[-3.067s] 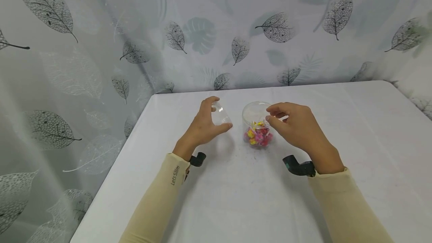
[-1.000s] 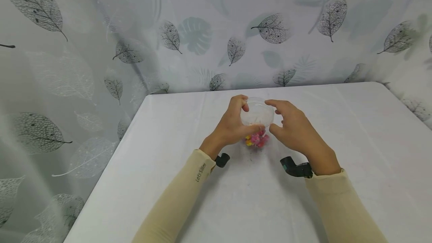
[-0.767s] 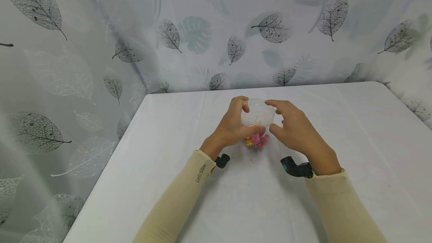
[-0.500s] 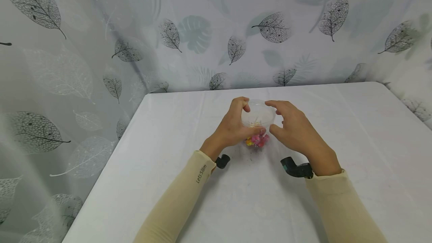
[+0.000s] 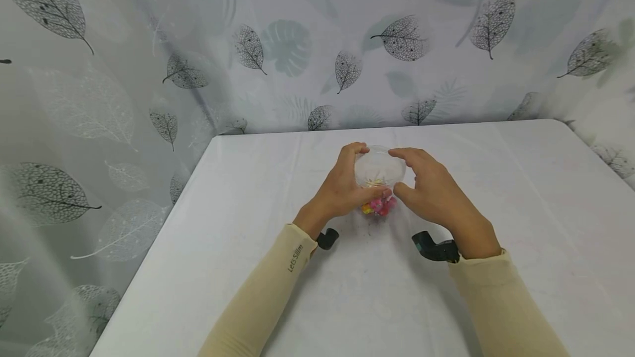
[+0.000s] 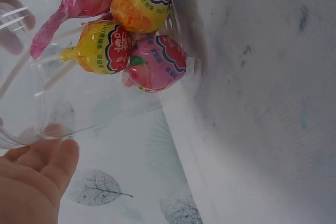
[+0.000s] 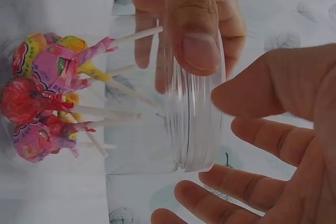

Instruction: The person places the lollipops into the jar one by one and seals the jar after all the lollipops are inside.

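A clear plastic jar [image 7: 142,156] stands on the table with several lollipops [image 7: 52,72] inside, wrapped in pink, yellow and red, their white sticks pointing up. A clear round lid [image 5: 379,168] sits over its mouth. My left hand [image 5: 342,186] grips the lid from the left, thumb across the near side and fingers around the far side. My right hand [image 5: 429,186] spans the lid's right side, with its thumb [image 7: 247,93] at the upper edge and the other fingers spread around it. In the left wrist view, wrapped lollipop heads [image 6: 142,3] show through the jar wall.
A white cloth covers the table [image 5: 367,291]. Leaf-patterned curtains [image 5: 317,43] hang along its back and left side. Dark wrist-worn camera mounts [image 5: 436,245] sit at both wrists.
About three seconds ago my left hand held the lid to the left of the jar; now the lid is over the jar's mouth. In the last second both hands have barely shifted.
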### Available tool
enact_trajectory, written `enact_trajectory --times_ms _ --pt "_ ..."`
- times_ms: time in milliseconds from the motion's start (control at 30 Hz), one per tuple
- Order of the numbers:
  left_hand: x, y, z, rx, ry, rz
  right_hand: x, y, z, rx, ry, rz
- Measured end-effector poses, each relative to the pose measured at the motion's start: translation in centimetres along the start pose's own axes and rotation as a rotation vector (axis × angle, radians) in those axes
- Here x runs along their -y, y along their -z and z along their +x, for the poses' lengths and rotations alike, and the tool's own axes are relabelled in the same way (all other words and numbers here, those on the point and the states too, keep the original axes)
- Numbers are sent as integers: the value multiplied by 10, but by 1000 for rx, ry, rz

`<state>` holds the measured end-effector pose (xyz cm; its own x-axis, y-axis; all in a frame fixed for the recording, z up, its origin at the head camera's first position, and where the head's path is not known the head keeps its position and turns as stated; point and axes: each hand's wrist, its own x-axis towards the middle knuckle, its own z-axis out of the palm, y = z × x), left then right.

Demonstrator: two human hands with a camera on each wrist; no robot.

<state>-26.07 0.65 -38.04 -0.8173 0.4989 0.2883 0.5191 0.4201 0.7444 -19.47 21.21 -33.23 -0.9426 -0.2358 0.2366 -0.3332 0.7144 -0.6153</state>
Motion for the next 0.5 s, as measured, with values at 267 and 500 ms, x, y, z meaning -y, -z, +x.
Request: enact_trajectory --times_ms 267,500 --pt "6 3 1 70 66 -12 1 -8 3 28 -26 4" --pt "9 4 1 74 64 4 -4 -21 5 -29 -6 17"
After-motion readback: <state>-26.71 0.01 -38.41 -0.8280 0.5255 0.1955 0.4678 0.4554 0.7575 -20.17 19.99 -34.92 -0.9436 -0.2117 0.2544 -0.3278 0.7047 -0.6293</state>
